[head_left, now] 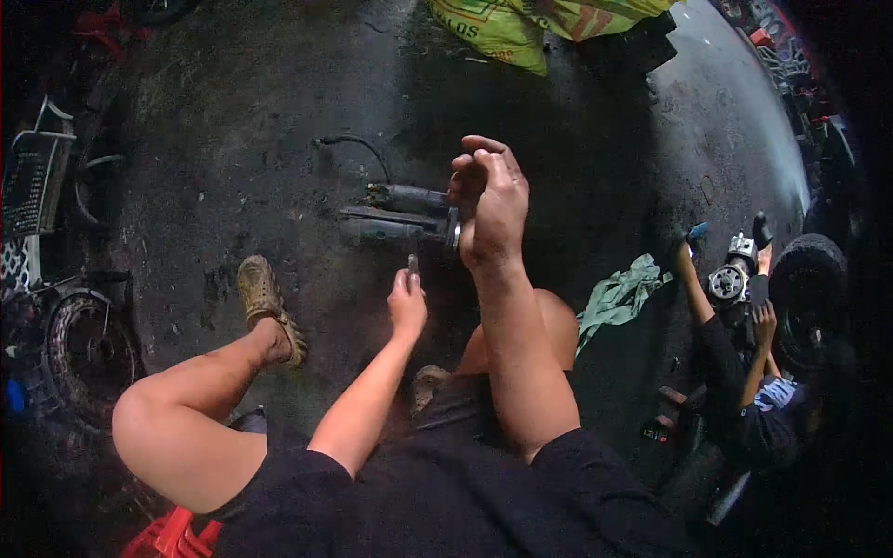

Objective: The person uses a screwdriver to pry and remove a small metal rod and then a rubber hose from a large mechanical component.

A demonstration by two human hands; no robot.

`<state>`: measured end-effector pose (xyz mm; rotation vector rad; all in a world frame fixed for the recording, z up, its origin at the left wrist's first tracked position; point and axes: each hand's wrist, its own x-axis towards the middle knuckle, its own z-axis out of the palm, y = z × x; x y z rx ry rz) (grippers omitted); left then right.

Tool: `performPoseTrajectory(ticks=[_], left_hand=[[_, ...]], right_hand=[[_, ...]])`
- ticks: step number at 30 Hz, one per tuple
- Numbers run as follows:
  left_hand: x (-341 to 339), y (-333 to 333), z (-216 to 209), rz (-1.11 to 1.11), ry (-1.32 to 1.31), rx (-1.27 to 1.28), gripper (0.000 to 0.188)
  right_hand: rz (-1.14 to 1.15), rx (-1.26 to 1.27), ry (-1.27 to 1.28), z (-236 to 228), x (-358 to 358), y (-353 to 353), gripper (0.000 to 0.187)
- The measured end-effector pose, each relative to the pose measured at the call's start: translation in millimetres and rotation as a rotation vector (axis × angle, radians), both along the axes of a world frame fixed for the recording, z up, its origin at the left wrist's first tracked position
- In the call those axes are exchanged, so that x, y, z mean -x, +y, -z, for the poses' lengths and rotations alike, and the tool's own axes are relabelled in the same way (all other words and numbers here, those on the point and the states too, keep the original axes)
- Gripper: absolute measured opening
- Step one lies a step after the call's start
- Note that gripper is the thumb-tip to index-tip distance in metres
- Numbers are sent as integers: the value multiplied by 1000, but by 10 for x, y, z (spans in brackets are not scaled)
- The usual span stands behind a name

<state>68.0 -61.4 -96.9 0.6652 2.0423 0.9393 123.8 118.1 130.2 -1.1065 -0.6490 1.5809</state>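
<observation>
A pair of dark cylindrical tubes (405,197), joined at a metal end plate (454,229), lies sideways on the floor in front of me. My right hand (495,200) is raised at the plate end, its palm side close against it and its fingers loosely curled and apart. Whether it presses on the plate is hard to tell. On the near side of the tubes, my left hand (406,302) is closed around a short metal tool (413,266) whose tip points toward them. A black hose (358,141) curves out behind the tubes.
A pale green rag (625,296) lies right of my knee. Farther right, another person's hand (764,321) is near a metal engine part (730,283) beside a tyre (811,279). Yellow sacks (558,23) lie ahead. At left are a wheel (88,349) and a metal rack (37,181).
</observation>
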Motion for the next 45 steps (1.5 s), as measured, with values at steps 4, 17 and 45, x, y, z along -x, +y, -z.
performPoseTrajectory(ticks=[4, 17, 45], left_hand=[[-86, 31, -55, 108, -28, 78, 29], [-204, 22, -158, 85, -149, 114, 24], [-143, 98, -130, 178, -129, 56, 22]], right_hand=[[-12, 8, 34, 31, -50, 8, 21], [-18, -51, 20, 47, -21, -25, 25], [28, 11, 51, -34, -184, -60, 24]])
